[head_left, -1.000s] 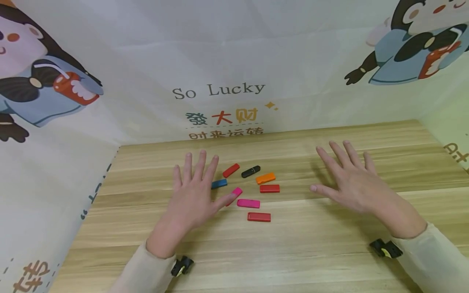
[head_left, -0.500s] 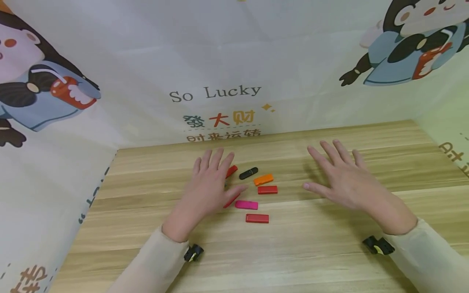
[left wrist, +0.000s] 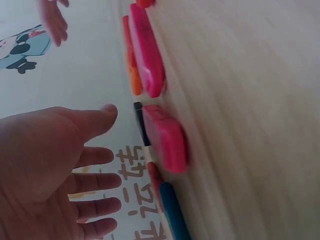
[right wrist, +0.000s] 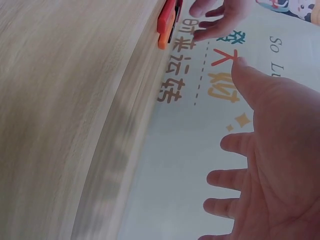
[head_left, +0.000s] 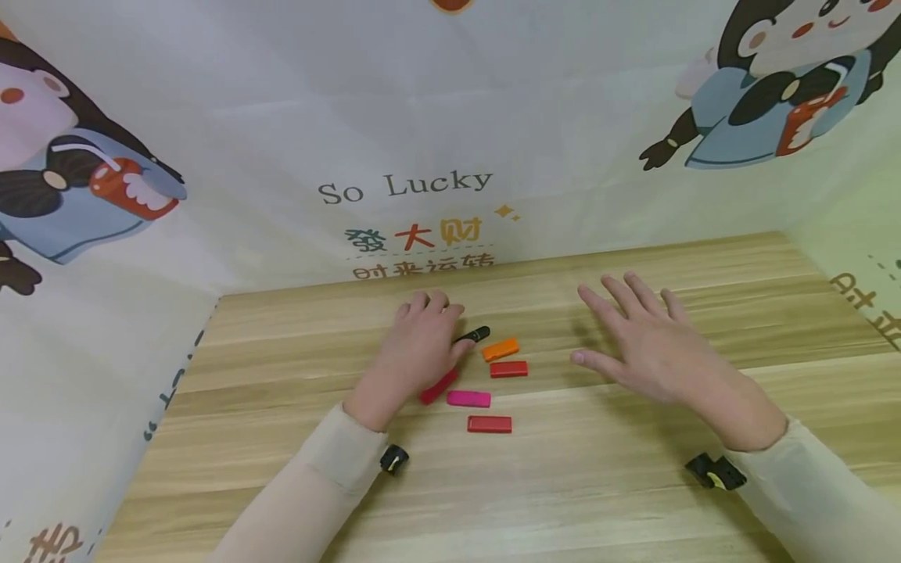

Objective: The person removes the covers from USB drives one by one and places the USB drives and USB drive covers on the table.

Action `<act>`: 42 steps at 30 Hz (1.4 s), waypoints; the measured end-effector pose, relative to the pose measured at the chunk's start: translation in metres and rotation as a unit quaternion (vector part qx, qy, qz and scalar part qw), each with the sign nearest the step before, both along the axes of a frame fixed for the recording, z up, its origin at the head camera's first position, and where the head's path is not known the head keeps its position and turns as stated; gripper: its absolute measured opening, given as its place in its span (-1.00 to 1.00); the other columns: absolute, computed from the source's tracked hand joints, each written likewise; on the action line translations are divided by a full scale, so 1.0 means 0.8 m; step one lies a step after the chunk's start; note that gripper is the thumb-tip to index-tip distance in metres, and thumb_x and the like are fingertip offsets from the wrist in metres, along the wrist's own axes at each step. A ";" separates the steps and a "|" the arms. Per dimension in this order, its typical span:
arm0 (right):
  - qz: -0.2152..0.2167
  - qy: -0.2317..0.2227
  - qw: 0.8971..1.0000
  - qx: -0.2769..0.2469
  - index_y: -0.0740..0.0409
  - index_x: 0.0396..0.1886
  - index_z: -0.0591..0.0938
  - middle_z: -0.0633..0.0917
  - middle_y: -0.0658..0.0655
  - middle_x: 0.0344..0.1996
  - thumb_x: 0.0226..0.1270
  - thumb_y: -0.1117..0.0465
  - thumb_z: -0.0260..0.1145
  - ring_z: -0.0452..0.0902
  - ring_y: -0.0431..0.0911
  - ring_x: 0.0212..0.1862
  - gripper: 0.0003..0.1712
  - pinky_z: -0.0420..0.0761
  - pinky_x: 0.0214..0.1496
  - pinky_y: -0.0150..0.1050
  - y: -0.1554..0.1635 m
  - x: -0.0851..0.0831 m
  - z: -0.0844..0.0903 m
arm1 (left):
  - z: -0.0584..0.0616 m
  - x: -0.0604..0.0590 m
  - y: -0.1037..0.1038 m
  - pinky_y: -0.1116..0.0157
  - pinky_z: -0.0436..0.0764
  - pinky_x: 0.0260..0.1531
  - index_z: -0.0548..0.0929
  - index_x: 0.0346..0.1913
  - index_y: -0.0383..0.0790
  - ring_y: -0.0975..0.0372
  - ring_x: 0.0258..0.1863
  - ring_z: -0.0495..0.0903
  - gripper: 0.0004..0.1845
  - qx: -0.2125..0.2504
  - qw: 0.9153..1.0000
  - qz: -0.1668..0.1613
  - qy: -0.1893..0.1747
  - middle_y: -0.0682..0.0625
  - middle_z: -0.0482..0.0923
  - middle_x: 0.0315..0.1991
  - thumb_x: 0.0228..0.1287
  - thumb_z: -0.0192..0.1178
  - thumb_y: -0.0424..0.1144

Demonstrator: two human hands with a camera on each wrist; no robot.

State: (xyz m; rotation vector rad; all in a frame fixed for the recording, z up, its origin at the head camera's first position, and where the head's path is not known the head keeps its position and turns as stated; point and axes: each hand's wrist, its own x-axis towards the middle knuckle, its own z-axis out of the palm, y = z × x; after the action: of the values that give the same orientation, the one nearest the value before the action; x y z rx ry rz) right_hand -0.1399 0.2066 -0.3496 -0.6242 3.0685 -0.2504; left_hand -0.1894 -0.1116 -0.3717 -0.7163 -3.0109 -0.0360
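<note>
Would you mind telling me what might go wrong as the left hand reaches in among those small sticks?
The left hand hovers over closely packed sticks, so it may nudge the black stick or the pink stick beside it. From the head view it hides the blue stick, so a grip there could miss.

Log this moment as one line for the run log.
left hand: open, over small plastic sticks | black stick at its thumb | right hand: open, hovering apart | wooden table

Left hand (head_left: 418, 348) now over the blocks (head_left: 468, 399)
</note>
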 end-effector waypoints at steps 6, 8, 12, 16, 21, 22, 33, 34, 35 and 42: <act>0.003 0.000 1.000 -0.005 0.03 0.75 0.09 0.07 0.37 0.67 0.54 -0.49 0.06 -0.14 0.42 0.65 0.06 -0.09 0.46 0.62 -0.003 0.000 0.000 | -0.007 -0.009 0.007 -0.01 0.46 0.22 0.74 0.08 -0.19 -0.05 0.18 0.43 -0.59 -0.016 1.000 -0.005 0.007 -0.10 0.56 0.07 0.51 0.30 0.10; 0.003 0.000 1.000 -0.005 0.04 0.75 0.10 0.07 0.37 0.67 0.54 -0.49 0.06 -0.15 0.42 0.65 0.06 -0.09 0.47 0.62 -0.004 -0.001 0.000 | -0.007 -0.011 0.009 0.02 0.46 0.17 0.75 -0.07 -0.16 -0.03 0.15 0.43 -0.64 -0.023 1.000 -0.007 0.007 -0.08 0.55 0.01 0.51 0.31 0.09; 0.004 0.002 1.000 -0.003 0.03 0.75 0.09 0.08 0.37 0.67 0.54 -0.49 0.07 -0.15 0.41 0.65 0.06 -0.09 0.47 0.61 -0.007 -0.002 -0.001 | -0.009 -0.016 0.013 0.07 0.44 0.10 0.77 -0.18 -0.13 0.01 0.08 0.42 -0.66 -0.045 0.999 -0.011 0.001 -0.03 0.52 -0.08 0.50 0.32 0.10; 0.006 0.006 1.000 0.000 0.04 0.75 0.10 0.10 0.38 0.66 0.54 -0.47 0.09 -0.13 0.41 0.65 0.06 -0.06 0.47 0.60 -0.010 -0.004 -0.001 | -0.010 -0.019 0.016 0.10 0.44 0.04 0.81 -0.18 -0.13 0.04 0.00 0.41 -0.66 -0.060 0.998 -0.014 -0.001 -0.01 0.51 -0.14 0.50 0.33 0.09; 0.010 0.009 1.000 -0.003 0.06 0.74 0.13 0.11 0.37 0.66 0.56 -0.42 0.13 -0.09 0.40 0.65 0.02 0.00 0.48 0.58 -0.013 -0.005 -0.002 | -0.010 -0.021 0.019 0.10 0.46 0.02 0.82 -0.16 -0.15 0.06 -0.05 0.41 -0.70 -0.066 0.998 -0.019 0.006 -0.01 0.54 -0.17 0.48 0.36 0.05; 0.011 0.011 1.000 -0.004 0.07 0.73 0.14 0.11 0.38 0.66 0.56 -0.42 0.13 -0.08 0.40 0.64 0.02 0.01 0.48 0.58 -0.014 -0.006 -0.003 | -0.010 -0.021 0.019 0.10 0.46 0.02 0.82 -0.15 -0.15 0.06 -0.06 0.41 -0.70 -0.066 0.998 -0.020 0.007 0.00 0.54 -0.17 0.48 0.36 0.04; 0.031 0.009 0.999 -0.027 0.20 0.64 0.31 0.42 0.40 0.50 0.58 -0.36 0.16 0.31 0.40 0.49 -0.06 0.29 0.45 0.44 -0.023 -0.011 -0.005 | -0.011 -0.020 0.019 0.12 0.47 -0.03 0.74 -0.20 -0.20 0.07 -0.14 0.44 -0.74 -0.036 0.999 -0.029 0.022 -0.02 0.64 -0.26 0.48 0.37 -0.05; 0.032 0.008 0.999 -0.035 0.22 0.62 0.35 0.46 0.40 0.47 0.58 -0.33 0.19 0.37 0.40 0.46 -0.08 0.33 0.44 0.42 -0.024 -0.012 -0.006 | -0.010 -0.019 0.019 0.13 0.46 -0.05 0.73 -0.22 -0.20 0.07 -0.16 0.44 -0.74 -0.031 0.999 -0.031 0.024 -0.01 0.64 -0.28 0.48 0.38 -0.05; 0.034 0.007 0.998 -0.043 0.24 0.59 0.38 0.50 0.40 0.43 0.59 -0.31 0.20 0.41 0.39 0.43 -0.11 0.37 0.43 0.39 -0.026 -0.013 -0.006 | -0.010 -0.018 0.019 0.13 0.45 -0.06 0.72 -0.23 -0.20 0.08 -0.18 0.44 -0.75 -0.025 0.999 -0.032 0.025 0.00 0.64 -0.30 0.48 0.38 -0.06; 0.046 0.013 0.994 -0.094 0.30 0.45 0.54 0.64 0.37 0.30 0.63 -0.20 0.23 0.57 0.31 0.33 -0.26 0.49 0.38 0.28 -0.034 -0.017 -0.007 | -0.004 -0.008 0.021 0.15 0.43 -0.15 0.67 -0.23 -0.21 0.09 -0.26 0.42 -0.75 0.015 0.999 -0.037 0.026 0.00 0.62 -0.34 0.50 0.36 -0.08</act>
State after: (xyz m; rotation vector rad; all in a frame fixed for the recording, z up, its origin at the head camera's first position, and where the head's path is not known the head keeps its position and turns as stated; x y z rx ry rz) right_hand -0.1535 0.1792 -0.3553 -0.7801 3.0534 -0.5375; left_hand -0.1954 -0.0950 -0.3747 -0.8130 -2.9281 -0.0632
